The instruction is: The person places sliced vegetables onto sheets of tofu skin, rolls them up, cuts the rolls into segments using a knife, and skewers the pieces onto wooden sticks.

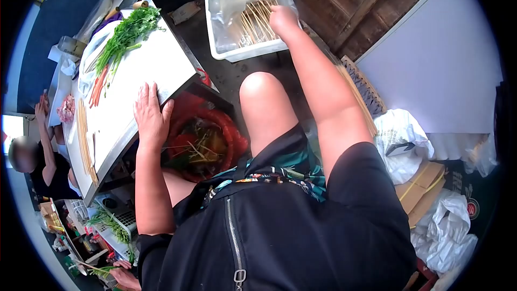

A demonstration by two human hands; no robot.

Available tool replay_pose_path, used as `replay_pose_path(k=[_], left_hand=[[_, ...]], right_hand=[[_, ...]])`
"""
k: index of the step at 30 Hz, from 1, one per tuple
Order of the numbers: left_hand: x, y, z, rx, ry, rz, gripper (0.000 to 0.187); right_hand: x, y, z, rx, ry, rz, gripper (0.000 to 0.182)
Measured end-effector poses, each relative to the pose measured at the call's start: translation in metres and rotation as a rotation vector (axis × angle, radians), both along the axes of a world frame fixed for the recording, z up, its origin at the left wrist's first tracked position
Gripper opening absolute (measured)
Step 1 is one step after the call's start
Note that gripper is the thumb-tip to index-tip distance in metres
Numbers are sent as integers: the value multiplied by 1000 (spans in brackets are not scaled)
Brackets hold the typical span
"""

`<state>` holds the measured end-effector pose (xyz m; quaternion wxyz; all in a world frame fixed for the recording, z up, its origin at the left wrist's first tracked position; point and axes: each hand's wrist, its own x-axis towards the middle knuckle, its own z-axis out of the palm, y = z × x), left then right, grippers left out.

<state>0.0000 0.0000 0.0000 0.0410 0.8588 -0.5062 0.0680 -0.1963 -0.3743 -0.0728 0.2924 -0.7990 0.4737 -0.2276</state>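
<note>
My left hand [152, 112] lies flat on the edge of the white table [142, 67], palm down, fingers stretched out. It holds nothing. My right hand [284, 21] reaches over the right side of a white plastic bin [237, 54] lined with clear plastic. Its fingers are curled at the upper ends of thin wooden skewers [258, 19], several of which lie side by side in the bin. The fingertips are partly hidden, and how many skewers are in the grip cannot be made out. The lower ends of the skewers sit in the plastic.
Green leafy herbs [126, 35] with reddish stems and loose sticks [84, 137] lie on the table. A red-lined bucket [237, 137] with scraps stands below it. Another person [51, 167] works at the far left; a further hand [125, 277] holds greens. White bags [401, 134] stand at right.
</note>
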Motion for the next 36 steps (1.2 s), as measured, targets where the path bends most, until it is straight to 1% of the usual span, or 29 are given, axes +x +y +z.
replay_pose_path(k=[2, 3, 5, 9, 11, 13, 14, 17, 18, 19, 20, 21, 22, 23, 24, 25, 27, 28, 29, 30, 31, 32, 33, 35, 36], left_hand=[[-3, 4, 5, 2, 4, 7, 68], [-1, -5, 2, -3, -8, 7, 68], [-3, -6, 1, -13, -7, 5, 67], [0, -4, -2, -4, -32, -6, 67], [-2, -5, 1, 9, 0, 4, 67], [0, -5, -1, 11, 2, 4, 68], [0, -4, 0, 14, 3, 3, 68], [-4, -6, 3, 32, 31, 31, 70], [-7, -8, 5, 56, 52, 29, 72], [-8, -8, 9, 71, 69, 46, 73], [-10, -7, 13, 48, 88, 31, 74], [-10, -5, 16, 20, 107, 14, 75], [-6, 1, 17, -83, 211, -17, 74], [0, 4, 16, -195, 310, -63, 74], [8, 8, 18, -285, 375, -82, 68], [17, 13, 22, -328, 370, -49, 68], [36, 21, 30, -458, 541, -83, 59], [49, 22, 25, -585, 397, -91, 45], [60, 25, 22, -619, 394, -73, 45], [69, 27, 21, -728, 500, -20, 40], [79, 29, 19, -837, 605, 29, 36], [83, 30, 13, -952, 580, 60, 29], [85, 34, 10, -999, 643, 89, 27], [86, 37, 8, -1059, 601, 52, 24], [86, 39, 12, -1040, 594, 8, 24]], right_hand=[[7, 4, -9, 17, -19, -86, 32], [13, -5, -16, 12, -31, -86, 32], [16, -4, -25, 84, -103, -181, 33], [18, -3, -27, 63, -122, -187, 34], [23, -13, -27, 51, -144, -187, 33], [32, -27, -26, 62, -64, -160, 35], [37, -32, -26, 106, -75, -189, 35], [42, -55, -45, 10, -99, -111, 35], [48, -78, -82, 31, -231, -137, 36], [42, -68, -68, -31, -120, -98, 37], [39, -60, -75, -168, -218, -126, 38], [27, -42, -48, -216, -94, -59, 38], [17, -21, -26, -279, -41, -58, 38], [6, -22, -27, -408, -10, -54, 37], [-3, 4, 3, -393, -70, -79, 37], [-12, 6, 5, -433, -147, -90, 32], [-9, 29, 38, -509, -222, -194, 27], [6, 37, 58, -538, -228, -162, 27], [21, 47, 78, -551, -292, -58, 26], [38, 61, 96, -558, -351, 44, 25], [60, 75, 117, -580, -352, 66, 25], [89, 91, 138, -676, -352, 221, 24], [120, 108, 154, -767, -351, 373, 24], [188, 139, 176, -763, -397, 563, 24], [225, 149, 179, -718, -369, 638, 23]])
